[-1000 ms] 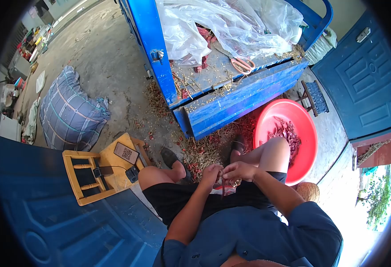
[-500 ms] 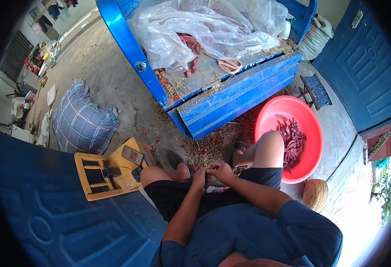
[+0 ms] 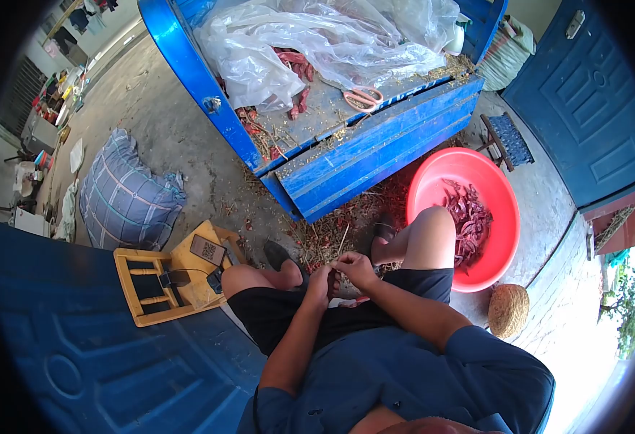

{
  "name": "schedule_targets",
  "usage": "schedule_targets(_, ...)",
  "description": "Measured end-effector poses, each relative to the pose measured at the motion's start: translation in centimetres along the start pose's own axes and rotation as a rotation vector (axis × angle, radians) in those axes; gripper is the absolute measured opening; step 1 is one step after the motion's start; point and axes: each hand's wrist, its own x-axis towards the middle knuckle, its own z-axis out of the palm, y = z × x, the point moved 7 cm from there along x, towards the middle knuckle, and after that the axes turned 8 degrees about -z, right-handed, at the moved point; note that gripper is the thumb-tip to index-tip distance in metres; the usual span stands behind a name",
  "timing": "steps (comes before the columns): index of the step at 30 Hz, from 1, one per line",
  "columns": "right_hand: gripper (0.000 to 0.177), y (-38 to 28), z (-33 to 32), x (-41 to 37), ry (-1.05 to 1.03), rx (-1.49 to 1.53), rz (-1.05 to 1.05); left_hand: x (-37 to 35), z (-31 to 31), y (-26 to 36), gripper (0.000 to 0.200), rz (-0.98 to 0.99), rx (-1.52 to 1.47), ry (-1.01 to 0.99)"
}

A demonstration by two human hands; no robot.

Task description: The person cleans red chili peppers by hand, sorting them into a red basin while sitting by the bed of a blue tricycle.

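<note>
My left hand (image 3: 319, 285) is closed over my lap, and what its fingers wrap round is hidden. Right against it, my right hand (image 3: 358, 270) pinches with thumb and fingers. A thin pale stalk (image 3: 343, 237) sticks up from the right fingertips, above the littered floor. Something small and reddish (image 3: 358, 299) shows in my lap below the hands. Beside my right knee stands a red plastic basin (image 3: 503, 210) with a heap of dark red dried chili peppers (image 3: 468, 224) in it.
Ahead is a blue cart bed (image 3: 382, 163) with plastic sheeting (image 3: 324, 43), more red peppers and pink-handled scissors (image 3: 363, 99). A wooden chair (image 3: 140, 289) bearing a phone (image 3: 207, 249) and a checked sack (image 3: 129, 195) are left. A woven basket (image 3: 509, 311) and small stool (image 3: 509, 141) are right.
The view has shifted slightly, so the surroundings sit a little further left and up. A pale stalk now shows at my right fingertips. Both hands stay together over my lap.
</note>
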Motion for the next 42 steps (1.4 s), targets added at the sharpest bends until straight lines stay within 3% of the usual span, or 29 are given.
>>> schedule_targets(1, 0.012, -1.3, 0.3, 0.2, -0.055, -0.149, -0.171, 0.0, 0.0, 0.2, 0.022, 0.021, -0.025, -0.012)
schedule_targets(5, 0.015, -0.1, -1.0, 1.7, -0.127, -0.254, -0.211, -0.5, 0.5, 0.1, 0.024, 0.04, -0.078, -0.013)
schedule_targets(7, 0.019, 2.0, -1.9, 1.4, -0.098, -0.343, 0.092, 0.2, 0.2, -1.2, 0.023, 0.0, -0.05, -0.033)
schedule_targets(11, 0.021, 2.2, -2.4, 1.6, -0.139, -0.407, 0.165, 0.3, 0.8, -1.4, 0.02, -0.062, -0.047, -0.103)
schedule_targets(13, 0.018, 2.5, -3.0, 2.3, -0.065, -0.231, 0.138, 0.7, 1.0, -1.0, 0.018, -0.05, -0.036, -0.12)
schedule_targets(17, 0.019, 1.3, -3.9, 3.6, -0.041, -0.374, 0.072, 0.9, 2.1, -0.2, 0.016, -0.067, -0.007, -0.113)
schedule_targets(19, 0.02, -3.9, -2.5, 3.3, -0.176, -0.877, -0.328, 0.5, 3.1, 0.5, 0.016, -0.062, -0.03, -0.145)
schedule_targets(21, 0.02, -7.7, -1.6, 3.3, -0.242, -0.945, -0.245, 0.5, 4.0, 1.0, 0.015, -0.052, -0.053, -0.178)
schedule_targets(24, 0.016, -10.9, 1.0, 3.6, -0.636, -1.236, -0.645, 0.7, 5.8, 1.4, 0.016, 0.012, -0.064, -0.386)
schedule_targets(25, 0.016, -11.8, 1.7, 4.0, -0.644, -1.241, -0.64, 0.1, 6.1, 1.8, 0.016, 0.012, -0.074, -0.386)
schedule_targets(28, 0.015, -12.9, 4.4, 3.8, -1.051, -1.442, -0.498, -1.1, 7.1, 2.6, 0.019, 0.025, -0.008, -0.432)
schedule_targets(29, 0.015, -13.6, 5.2, 4.3, -1.055, -1.443, -0.494, -1.2, 7.1, 2.7, 0.019, 0.024, -0.012, -0.431)
schedule_targets(31, 0.014, -13.0, 6.2, 4.2, -1.29, -1.492, -0.358, -1.8, 7.4, 3.0, 0.02, 0.054, -0.001, -0.461)
schedule_targets(32, 0.013, -13.4, 6.9, 4.2, -1.327, -1.467, -0.403, -2.1, 7.3, 3.4, 0.018, 0.063, -0.013, -0.438)
schedule_targets(33, 0.013, -13.4, 7.3, 4.1, -1.333, -1.465, -0.402, -2.1, 6.7, 3.8, 0.018, 0.064, -0.018, -0.435)
schedule_targets(35, 0.014, -15.1, 7.6, 5.2, -1.034, -1.143, -0.308, -2.3, 5.6, 5.6, 0.017, 0.156, -0.091, -0.488)
schedule_targets(36, 0.014, -14.5, 6.7, 6.1, -0.907, -1.08, -0.357, -2.5, 5.2, 6.4, 0.017, 0.181, -0.174, -0.528)
schedule_targets(37, 0.014, -14.0, 7.0, 5.3, -0.913, -1.086, -0.353, -3.1, 4.7, 7.5, 0.018, 0.209, -0.203, -0.499)
schedule_targets(39, 0.012, -12.7, 5.6, 5.0, -0.438, -0.424, -0.045, -4.2, 4.7, 8.9, 0.017, 0.229, -0.244, -0.499)
schedule_targets(40, 0.011, -10.6, 4.9, 4.9, -0.35, -0.13, 0.048, -4.2, 4.7, 8.9, 0.017, 0.223, -0.246, -0.497)
schedule_targets(42, 0.012, -8.1, 4.2, 4.6, -0.272, 0.03, 0.032, -4.1, 4.4, 9.0, 0.016, 0.239, -0.269, -0.438)
